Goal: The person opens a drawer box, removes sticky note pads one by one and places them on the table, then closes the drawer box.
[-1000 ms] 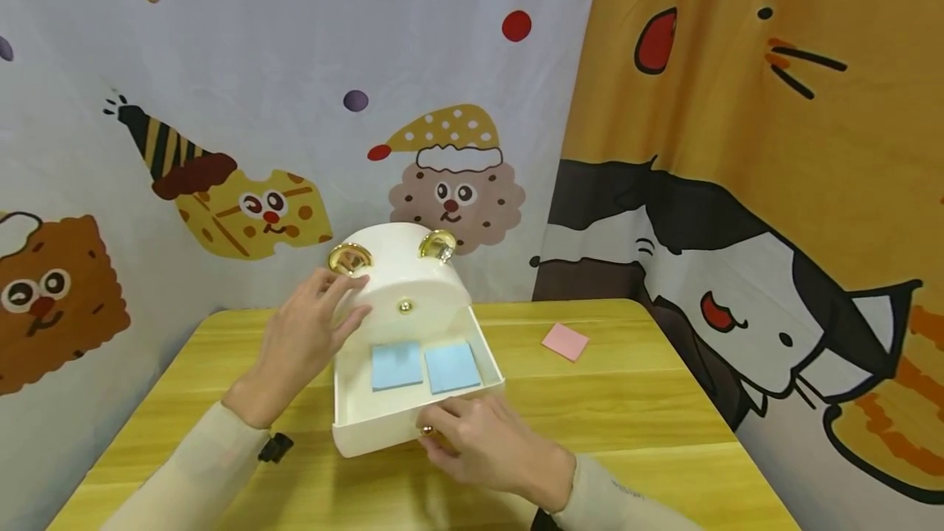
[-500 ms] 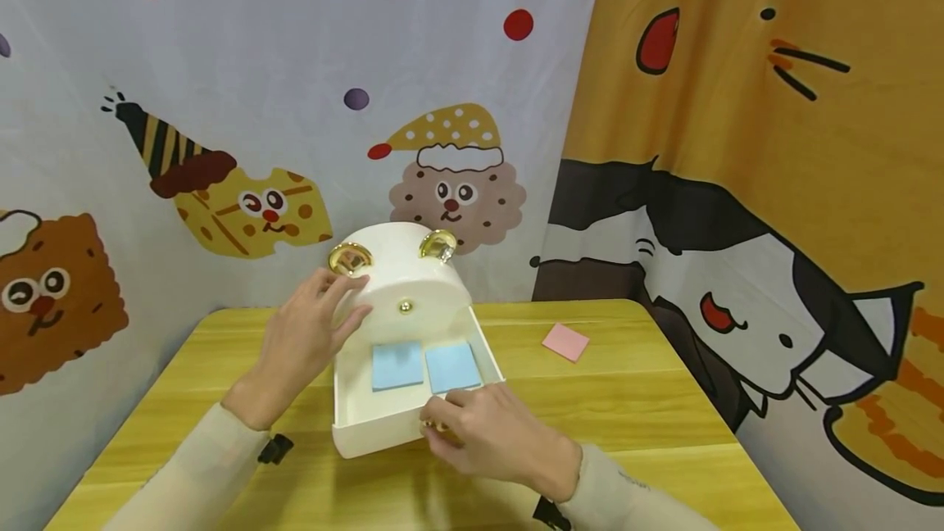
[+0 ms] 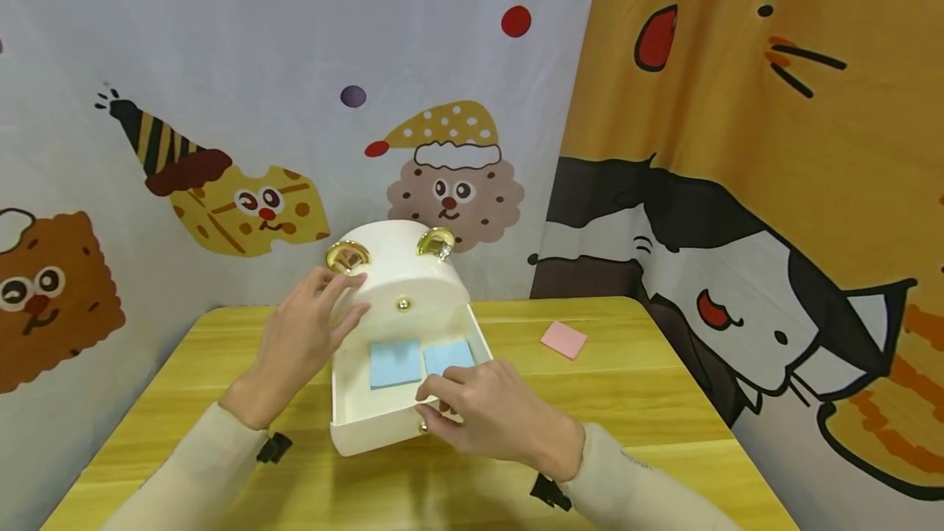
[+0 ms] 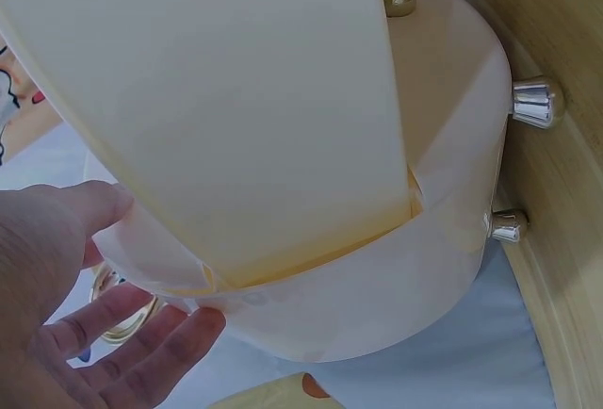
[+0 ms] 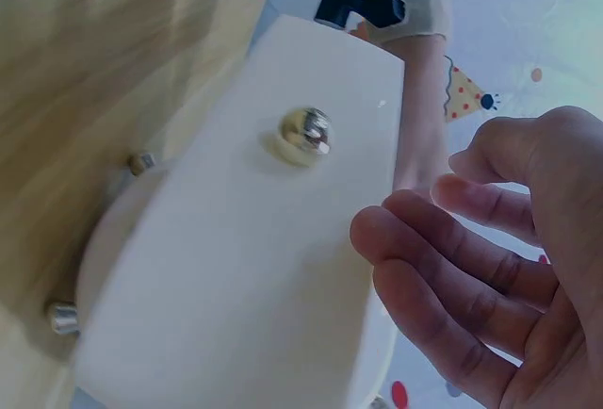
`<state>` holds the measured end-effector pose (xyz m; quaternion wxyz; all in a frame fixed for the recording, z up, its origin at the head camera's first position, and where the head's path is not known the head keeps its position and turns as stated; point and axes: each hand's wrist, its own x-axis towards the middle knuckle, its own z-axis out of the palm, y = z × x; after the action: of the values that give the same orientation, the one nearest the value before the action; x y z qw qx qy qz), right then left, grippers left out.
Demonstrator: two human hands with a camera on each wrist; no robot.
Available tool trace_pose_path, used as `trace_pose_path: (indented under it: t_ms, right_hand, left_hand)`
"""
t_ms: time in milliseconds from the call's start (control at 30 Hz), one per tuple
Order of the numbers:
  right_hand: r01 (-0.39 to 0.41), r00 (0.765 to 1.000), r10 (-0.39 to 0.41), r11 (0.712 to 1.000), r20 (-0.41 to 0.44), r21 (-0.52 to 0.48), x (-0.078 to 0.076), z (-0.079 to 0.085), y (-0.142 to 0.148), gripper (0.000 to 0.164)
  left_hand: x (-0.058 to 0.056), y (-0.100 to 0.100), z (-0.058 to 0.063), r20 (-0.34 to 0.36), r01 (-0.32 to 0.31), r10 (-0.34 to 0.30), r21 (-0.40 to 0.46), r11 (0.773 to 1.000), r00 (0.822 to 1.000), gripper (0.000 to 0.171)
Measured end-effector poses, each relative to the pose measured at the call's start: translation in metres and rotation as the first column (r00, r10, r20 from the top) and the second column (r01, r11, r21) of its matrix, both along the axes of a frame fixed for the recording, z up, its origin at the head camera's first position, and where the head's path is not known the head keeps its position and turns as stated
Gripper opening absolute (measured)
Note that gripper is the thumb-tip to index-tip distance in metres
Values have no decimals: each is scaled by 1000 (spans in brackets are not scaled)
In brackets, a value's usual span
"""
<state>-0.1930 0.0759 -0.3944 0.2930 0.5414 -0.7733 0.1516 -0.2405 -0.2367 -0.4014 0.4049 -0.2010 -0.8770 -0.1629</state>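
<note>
A white storage box with gold ear-shaped trims has its lower drawer pulled out toward me. Inside the drawer lie two light blue sticky-note pads, a left pad and a right pad, the latter partly covered by my hand. My left hand rests loosely at the box's left front, fingertips on its edge in the left wrist view. My right hand hovers at the drawer's front edge, fingers loosely bent and holding nothing. The drawer's gold knob shows free of the fingers in the right wrist view.
A pink sticky-note pad lies on the wood-grain table, right of the box. Another gold knob sits on the upper front. Short metallic feet support the box. A cartoon-printed curtain hangs behind.
My right hand has let go of the drawer knob and moved up and slightly right to the drawer's front edge. The left hand and the drawer have stayed in place.
</note>
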Motion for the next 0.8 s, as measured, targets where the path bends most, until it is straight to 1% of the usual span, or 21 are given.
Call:
trace_pose_path:
  t_ms: [233, 333, 600, 800]
  right_hand:
    - [-18, 999, 19, 1000, 49, -16, -10, 21, -1, 14]
    - [-27, 998, 28, 999, 51, -25, -16, 29, -1, 13]
    - [-23, 999, 24, 1000, 41, -15, -36, 40, -4, 9]
    - [-34, 999, 34, 999, 17, 31, -48, 48, -10, 10]
  left_hand:
    - [0, 0, 0, -4, -2, 2, -4, 1000, 1000, 43]
    - [0, 1, 1, 1, -1, 1, -4, 1000, 1000, 43]
    - [0, 1, 0, 8, -11, 11, -11, 1000, 1000, 42]
    - [1, 1, 0, 16, -13, 13, -10, 1000, 1000, 43]
